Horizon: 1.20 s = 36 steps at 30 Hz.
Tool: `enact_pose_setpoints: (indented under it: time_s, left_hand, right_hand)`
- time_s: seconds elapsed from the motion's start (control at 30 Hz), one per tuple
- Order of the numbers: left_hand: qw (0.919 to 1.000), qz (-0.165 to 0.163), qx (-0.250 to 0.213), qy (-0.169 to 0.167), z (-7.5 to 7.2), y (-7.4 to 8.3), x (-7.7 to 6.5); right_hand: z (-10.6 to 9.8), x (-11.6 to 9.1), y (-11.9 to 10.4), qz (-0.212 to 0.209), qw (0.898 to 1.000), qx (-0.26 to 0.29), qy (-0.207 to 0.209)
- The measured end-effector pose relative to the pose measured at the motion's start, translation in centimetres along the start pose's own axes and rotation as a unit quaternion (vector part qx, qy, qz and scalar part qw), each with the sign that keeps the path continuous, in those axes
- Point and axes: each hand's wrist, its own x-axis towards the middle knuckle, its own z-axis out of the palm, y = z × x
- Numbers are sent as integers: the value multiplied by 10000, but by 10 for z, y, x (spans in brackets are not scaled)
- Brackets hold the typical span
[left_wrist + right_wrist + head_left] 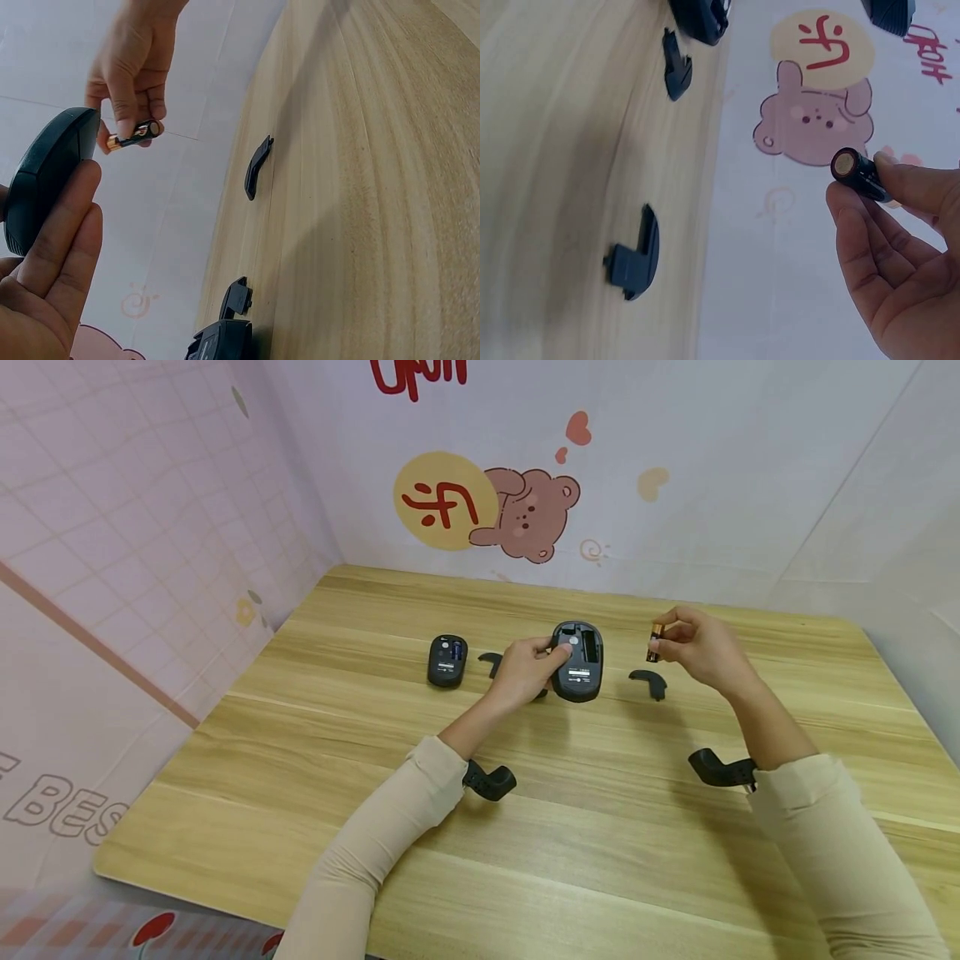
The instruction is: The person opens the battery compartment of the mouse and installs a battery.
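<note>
My left hand (525,670) grips a black computer mouse (577,681) above the table, underside toward me. Its battery compartment is uncovered, and the slot looks dark. In the left wrist view, fingers lie along the side of this mouse (46,176). To its right, my right hand (705,647) pinches a black and copper battery (655,643) between thumb and fingers. The right wrist view shows one end of the battery (859,174) facing the camera. Mouse and battery are apart. Below the battery, a curved black battery cover (649,683) lies on the table.
A second black mouse (447,662) lies underside up at left, a blue battery in its slot. Another black cover (491,662) is partly hidden behind my left hand. The wooden table (600,860) meets a printed cloth backdrop (712,527) at its far edge.
</note>
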Motion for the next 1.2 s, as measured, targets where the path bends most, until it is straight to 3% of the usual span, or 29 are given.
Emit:
enact_pose_setpoints:
  time_s: [0.53,0.8,1.2]
  left_hand:
    - [10000,95,7,-25,1,-1,-1]
    - [9999,117,-61,-62,1,0,-2]
    - [9998,150,-44,-95,2,-1,-2]
  right_hand:
    - [6,-10,-40,-253,9989,230,336]
    - [10,-11,-51,-504,9956,477,632]
    - [14,-17,-64,-960,9903,704,716]
